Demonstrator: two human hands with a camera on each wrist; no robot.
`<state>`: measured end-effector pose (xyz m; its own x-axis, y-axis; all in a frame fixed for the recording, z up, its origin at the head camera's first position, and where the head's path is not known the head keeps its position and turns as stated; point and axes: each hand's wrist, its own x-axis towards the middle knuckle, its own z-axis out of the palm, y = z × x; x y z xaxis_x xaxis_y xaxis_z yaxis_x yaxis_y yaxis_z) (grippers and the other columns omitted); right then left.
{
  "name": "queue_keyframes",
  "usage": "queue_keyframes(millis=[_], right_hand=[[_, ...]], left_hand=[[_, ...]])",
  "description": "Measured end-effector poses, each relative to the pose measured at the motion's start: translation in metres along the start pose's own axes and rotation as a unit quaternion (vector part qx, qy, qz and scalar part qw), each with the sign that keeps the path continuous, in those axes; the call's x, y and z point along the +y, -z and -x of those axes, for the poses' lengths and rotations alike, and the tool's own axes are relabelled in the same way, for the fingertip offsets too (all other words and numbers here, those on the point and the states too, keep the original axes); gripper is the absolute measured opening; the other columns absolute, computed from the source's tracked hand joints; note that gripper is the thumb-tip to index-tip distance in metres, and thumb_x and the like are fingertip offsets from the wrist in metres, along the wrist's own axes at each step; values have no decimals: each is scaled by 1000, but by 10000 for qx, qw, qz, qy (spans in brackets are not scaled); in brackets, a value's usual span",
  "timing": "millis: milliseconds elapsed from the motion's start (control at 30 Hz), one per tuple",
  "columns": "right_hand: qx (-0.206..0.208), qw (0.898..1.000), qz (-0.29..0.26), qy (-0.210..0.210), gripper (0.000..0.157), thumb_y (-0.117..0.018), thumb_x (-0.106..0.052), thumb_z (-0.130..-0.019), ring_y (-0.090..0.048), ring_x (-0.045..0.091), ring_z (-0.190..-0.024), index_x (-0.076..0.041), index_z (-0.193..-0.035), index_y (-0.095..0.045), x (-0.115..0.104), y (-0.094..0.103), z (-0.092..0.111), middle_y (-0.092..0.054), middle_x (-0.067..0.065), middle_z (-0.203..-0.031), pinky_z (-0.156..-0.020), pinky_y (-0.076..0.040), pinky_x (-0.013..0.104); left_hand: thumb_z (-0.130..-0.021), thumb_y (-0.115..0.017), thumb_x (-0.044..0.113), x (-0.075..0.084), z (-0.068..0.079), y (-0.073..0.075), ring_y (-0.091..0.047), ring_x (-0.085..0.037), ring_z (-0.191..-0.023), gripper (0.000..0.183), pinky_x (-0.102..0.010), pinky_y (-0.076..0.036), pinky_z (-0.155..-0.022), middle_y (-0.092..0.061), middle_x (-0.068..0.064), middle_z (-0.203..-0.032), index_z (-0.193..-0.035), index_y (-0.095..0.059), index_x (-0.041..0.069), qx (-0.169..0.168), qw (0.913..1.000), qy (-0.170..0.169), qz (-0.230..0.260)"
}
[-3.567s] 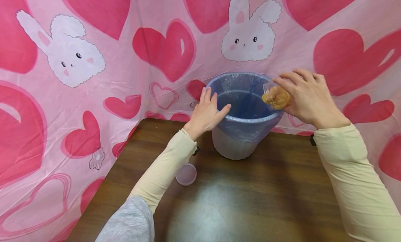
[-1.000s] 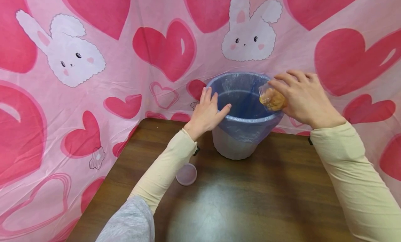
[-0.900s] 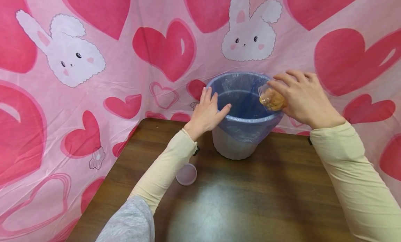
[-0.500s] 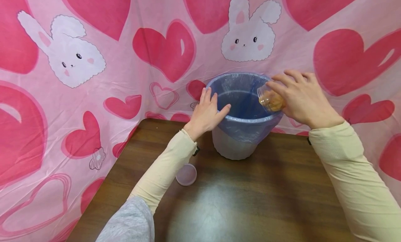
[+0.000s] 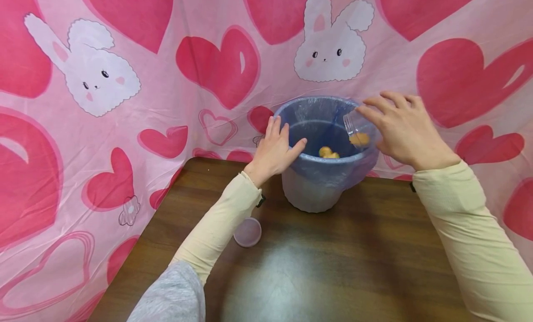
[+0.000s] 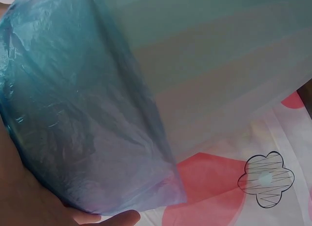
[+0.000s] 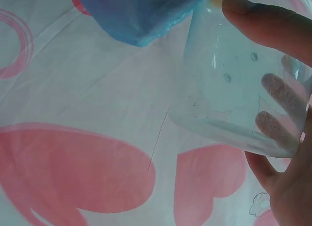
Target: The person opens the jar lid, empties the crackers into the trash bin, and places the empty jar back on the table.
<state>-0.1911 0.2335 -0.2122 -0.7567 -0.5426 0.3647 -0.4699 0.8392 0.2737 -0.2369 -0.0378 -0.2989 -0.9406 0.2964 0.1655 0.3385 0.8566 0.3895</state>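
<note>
My right hand [image 5: 401, 130] grips a clear plastic jar [image 5: 359, 122] with a threaded mouth, tilted over the right side of a bin [image 5: 310, 192]. Some yellow-brown pieces [image 5: 359, 139] lie near its mouth; the rest of the jar is see-through in the right wrist view, where the thumb [image 7: 268, 26] and fingers span it. Inside the bin, several yellow-brown lumps [image 5: 326, 152] show just past the front rim. The bin wears a blue plastic liner [image 5: 329, 171] folded over its rim. On the left rim rests my left hand [image 5: 272, 148], fingers straight and thumb over the opening.
A round pinkish lid [image 5: 247, 232] lies on the dark wooden table [image 5: 333, 262], near my left forearm. Behind the bin hangs a pink cloth [image 5: 216, 16] printed with hearts and rabbits, close to the table's back edge.
The jar moved left over the bin, and most of its yellow-brown contents have dropped out into the bin within the last half second. My left hand stayed on the rim.
</note>
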Motion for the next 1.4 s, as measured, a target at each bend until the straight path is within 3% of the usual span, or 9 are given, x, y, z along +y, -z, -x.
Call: queue_keyframes(millis=[1400], right_hand=[[41,9999,-103,-58,88,-85,-7,-54,-37,45,-126,-8,-135,-51,0,-1,3,-49,21,-137,-93,-33,67]], left_hand=[[-93,-34,64,1,1,1,2,-28,-151,84,-54,-37,-109,-9,-13,-163,-151,-29,5,40,10000,-10,-39]])
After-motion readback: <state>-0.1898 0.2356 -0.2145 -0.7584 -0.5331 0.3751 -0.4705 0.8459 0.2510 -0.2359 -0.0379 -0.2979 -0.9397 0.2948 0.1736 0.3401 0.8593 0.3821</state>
